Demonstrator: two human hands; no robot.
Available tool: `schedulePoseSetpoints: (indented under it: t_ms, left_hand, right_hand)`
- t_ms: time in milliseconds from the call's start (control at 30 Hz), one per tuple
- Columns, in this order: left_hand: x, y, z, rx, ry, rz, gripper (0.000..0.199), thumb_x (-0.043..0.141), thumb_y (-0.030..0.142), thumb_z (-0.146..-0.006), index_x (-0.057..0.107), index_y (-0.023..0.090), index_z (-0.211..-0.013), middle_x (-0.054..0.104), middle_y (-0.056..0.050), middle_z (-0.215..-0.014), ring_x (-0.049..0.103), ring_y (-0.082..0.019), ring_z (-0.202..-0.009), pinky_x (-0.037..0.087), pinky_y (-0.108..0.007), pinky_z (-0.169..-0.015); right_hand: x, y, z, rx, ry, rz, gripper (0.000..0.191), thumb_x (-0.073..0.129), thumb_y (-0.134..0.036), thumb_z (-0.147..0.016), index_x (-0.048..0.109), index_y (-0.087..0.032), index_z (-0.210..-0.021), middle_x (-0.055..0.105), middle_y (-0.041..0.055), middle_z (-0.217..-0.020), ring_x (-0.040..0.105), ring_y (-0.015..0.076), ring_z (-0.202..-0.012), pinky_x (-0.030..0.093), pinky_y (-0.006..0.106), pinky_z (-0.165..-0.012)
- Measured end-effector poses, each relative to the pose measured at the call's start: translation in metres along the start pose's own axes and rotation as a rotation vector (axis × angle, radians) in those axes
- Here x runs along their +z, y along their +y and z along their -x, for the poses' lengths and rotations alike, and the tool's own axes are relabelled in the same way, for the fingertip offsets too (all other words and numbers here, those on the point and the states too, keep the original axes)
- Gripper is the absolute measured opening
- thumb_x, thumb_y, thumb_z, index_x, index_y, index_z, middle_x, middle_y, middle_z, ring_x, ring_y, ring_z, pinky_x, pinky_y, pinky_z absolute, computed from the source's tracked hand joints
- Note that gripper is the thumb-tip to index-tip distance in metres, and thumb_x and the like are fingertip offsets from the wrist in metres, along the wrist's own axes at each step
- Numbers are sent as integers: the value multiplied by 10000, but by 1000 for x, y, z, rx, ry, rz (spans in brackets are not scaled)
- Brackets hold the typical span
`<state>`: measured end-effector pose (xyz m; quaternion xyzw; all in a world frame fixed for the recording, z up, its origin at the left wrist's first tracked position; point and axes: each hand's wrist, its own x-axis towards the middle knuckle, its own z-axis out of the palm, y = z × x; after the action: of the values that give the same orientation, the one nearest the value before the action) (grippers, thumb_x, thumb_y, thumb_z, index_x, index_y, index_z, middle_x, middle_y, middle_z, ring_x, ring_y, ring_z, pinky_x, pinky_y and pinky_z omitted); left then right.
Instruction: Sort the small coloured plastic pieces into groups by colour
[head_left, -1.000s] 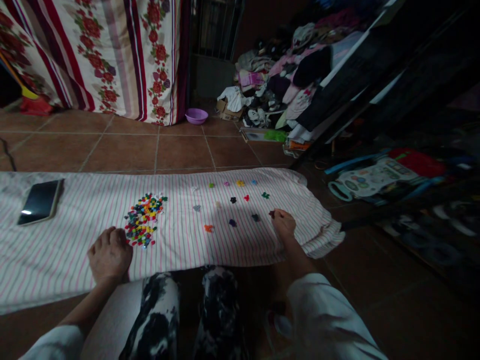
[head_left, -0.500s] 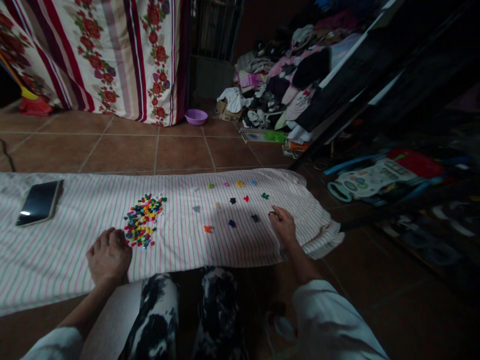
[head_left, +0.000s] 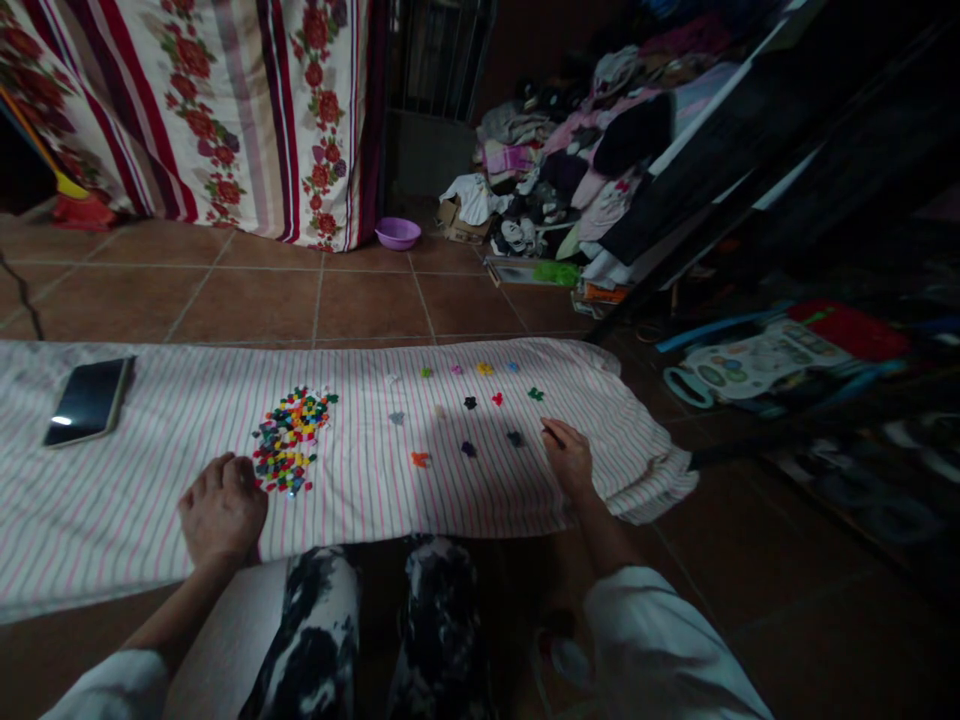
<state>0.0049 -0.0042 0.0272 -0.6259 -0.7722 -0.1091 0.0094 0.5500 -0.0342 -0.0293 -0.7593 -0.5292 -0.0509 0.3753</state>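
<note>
Loosely heaped small pieces point(head_left: 291, 445), creased striped cloth point(head_left: 360, 495)

The person wears pale, loose sleeves point(head_left: 664, 625) and trousers point(head_left: 311, 625) blotched in black and white; the sleeves' exact shade, perhaps white, is hard to judge in the dimness.

Thirteen small clusters point(head_left: 485, 369) visible, one mixed pile point(head_left: 292, 440), one phone point(head_left: 88, 401), one purple basin point(head_left: 398, 234).

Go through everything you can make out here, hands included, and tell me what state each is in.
Left hand: loosely curled, palm down
Right hand: fingers drawn together, contents unclear
Mixed pieces: loosely heaped
Colour groups: spaced apart
Phone: flat, screen dark
Striped cloth: spread, rumpled at right end
Purple bowl: upright
Flowered curtain: hanging
</note>
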Motion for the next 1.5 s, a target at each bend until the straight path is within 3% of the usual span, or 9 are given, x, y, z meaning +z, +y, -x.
schedulePoseSetpoints:
  t_ms: [167, 300, 400, 500, 733, 967, 1067, 1167, 1500]
  left_hand:
    - [3, -3, 0, 19, 0, -22, 352, 429, 268, -847, 532, 151, -1163, 528, -139, -1351, 492, -293, -1217, 381, -440, -960]
    - [7, -4, -1, 21, 27, -12, 341, 430, 261, -844, 536, 166, -1154, 531, -128, -1346, 484, -283, -1225, 372, -439, -965]
    - [10, -5, -1, 25, 28, 3, 335, 427, 257, -841, 542, 167, -1142, 529, -126, -1347, 470, -279, -1243, 360, -436, -974]
    - [10, -6, -1, 25, 33, 13, 333, 421, 255, -841, 551, 162, -1134, 532, -132, -1342, 464, -280, -1245, 352, -437, -981]
    - [8, -4, 0, 27, 46, 45, 331, 424, 248, -841, 564, 167, -1130, 543, -135, -1333, 480, -281, -1211, 346, -439, -977]
    - [6, -4, 0, 34, 45, 64, 345, 435, 243, -828, 560, 172, -1142, 534, -140, -1338, 466, -282, -1217, 339, -444, -982]
    - [6, -3, 0, 25, 47, 83, 346, 444, 237, -822, 559, 180, -1143, 539, -134, -1330, 467, -276, -1210, 336, -441, -980]
    - [6, -2, 0, 21, 55, 83, 331, 435, 237, -831, 562, 178, -1130, 548, -131, -1319, 474, -273, -1198, 333, -439, -977]
    - [4, 0, -1, 25, 44, 31, 308, 426, 241, -845, 566, 167, -1108, 554, -130, -1314, 485, -276, -1197, 342, -426, -963]
  right_hand:
    - [-1, -6, -1, 7, 74, -26, 395, 480, -422, -774, 726, -183, -969, 704, 116, -1017, 625, 247, -982, 471, 450, -956]
    - [-2, -19, -3, 74, 235, 43, 399, 480, -398, -777, 697, -143, -996, 681, 156, -1011, 613, 272, -974, 467, 484, -937]
    - [-2, -41, -2, 64, 319, 57, 399, 465, -387, -805, 674, -144, -1042, 658, 163, -1074, 605, 272, -974, 462, 490, -932]
    - [0, -78, 2, -7, 305, 7, 391, 444, -394, -848, 658, -154, -1071, 640, 160, -1132, 594, 275, -1027, 476, 480, -915]
    - [21, -190, 33, -264, 91, -345, 282, 443, -325, -926, 639, -199, -1085, 638, 118, -1111, 603, 228, -1059, 528, 408, -869]
    - [63, -278, 87, -377, -392, -513, 276, 446, -200, -915, 693, -240, -1031, 674, 57, -975, 640, 167, -913, 538, 288, -786]
    - [77, -299, 100, -401, -564, -496, 271, 485, -174, -901, 703, -255, -1039, 680, 32, -996, 638, 155, -911, 523, 270, -808]
    - [91, -312, 104, -434, -642, -462, 275, 491, -168, -907, 704, -258, -1055, 680, 31, -1009, 626, 157, -954, 505, 274, -862]
    - [122, -335, 99, -485, -706, -348, 288, 481, -164, -926, 712, -232, -1083, 679, 54, -1029, 615, 178, -972, 487, 300, -901]
